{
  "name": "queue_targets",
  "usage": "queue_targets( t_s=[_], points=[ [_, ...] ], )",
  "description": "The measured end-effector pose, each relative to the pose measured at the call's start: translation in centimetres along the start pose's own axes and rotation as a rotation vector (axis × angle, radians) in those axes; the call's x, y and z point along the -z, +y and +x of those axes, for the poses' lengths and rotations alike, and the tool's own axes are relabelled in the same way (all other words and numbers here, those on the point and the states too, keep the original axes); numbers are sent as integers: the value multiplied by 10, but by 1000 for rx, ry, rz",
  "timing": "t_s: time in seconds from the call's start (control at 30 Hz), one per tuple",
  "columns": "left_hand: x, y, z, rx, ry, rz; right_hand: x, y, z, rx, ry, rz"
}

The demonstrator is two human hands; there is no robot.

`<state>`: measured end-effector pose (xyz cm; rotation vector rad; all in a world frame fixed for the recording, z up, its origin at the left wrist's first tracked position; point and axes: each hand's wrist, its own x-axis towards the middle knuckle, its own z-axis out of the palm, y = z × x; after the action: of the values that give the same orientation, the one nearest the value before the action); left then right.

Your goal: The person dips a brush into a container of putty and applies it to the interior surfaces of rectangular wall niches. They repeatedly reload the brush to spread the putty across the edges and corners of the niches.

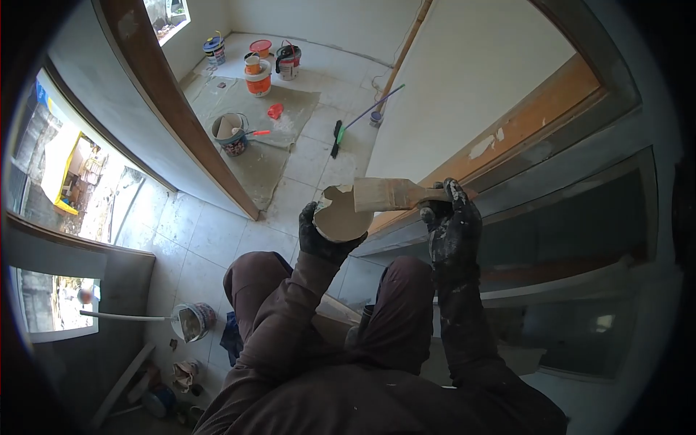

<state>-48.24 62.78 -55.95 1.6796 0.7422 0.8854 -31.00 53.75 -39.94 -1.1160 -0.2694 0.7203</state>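
In a black glove, my left hand (325, 243) is closed around a small round tub (341, 220) with an uneven rim. Its inside is coated pale beige. My right hand (453, 225), in a black glove smeared with white, grips the handle of a wide flat paintbrush (388, 194). The brush points left, and its pale-coated bristles overlap the tub's right rim in this view. Both hands are held out in front of my bent knees (407, 290).
Beyond the door frame (239, 196), several paint buckets (258, 81) and a pail with a red-handled tool (230, 138) stand on a floor sheet (297, 109). A broom (341, 136) lies nearby. At lower left is another bucket (194, 322) with a pole. A wooden-framed panel (536, 116) rises on the right.
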Motion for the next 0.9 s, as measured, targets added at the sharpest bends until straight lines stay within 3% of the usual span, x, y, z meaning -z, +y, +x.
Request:
queue_targets(
  t_s=[0.13, 0.2, 0.23, 0.33, 0.53, 0.7, 0.77, 0.83, 0.9],
  points=[
    [1, 19, -2, 42, 9, -278, 4, 22, -12, 4, -25, 3],
    [0, 37, 0, 296, 99, -512, 10, 32, -14, -17, -7, -39],
    [-4, 31, -1, 297, 99, -514, 21, 42, -12, -4, -35, -129],
    [-12, 14, -5, 191, 137, -859, 35, 44, -11, 62, -56, -100],
    [-4, 17, -6, 514, 59, -1702, 45, 30, -7, 191, 46, -108],
    [12, 19, 2, 578, 8, -1983, 45, 20, -5, 293, 62, -143],
    [13, 20, 6, 536, 17, -1911, 40, 21, -6, 307, 71, -105],
    [14, 22, 8, 496, 28, -1842, 28, 29, -10, 494, -21, -200],
    [16, 24, 10, 491, 43, -1801, 16, 34, -18, 534, -96, -282]
  ],
)
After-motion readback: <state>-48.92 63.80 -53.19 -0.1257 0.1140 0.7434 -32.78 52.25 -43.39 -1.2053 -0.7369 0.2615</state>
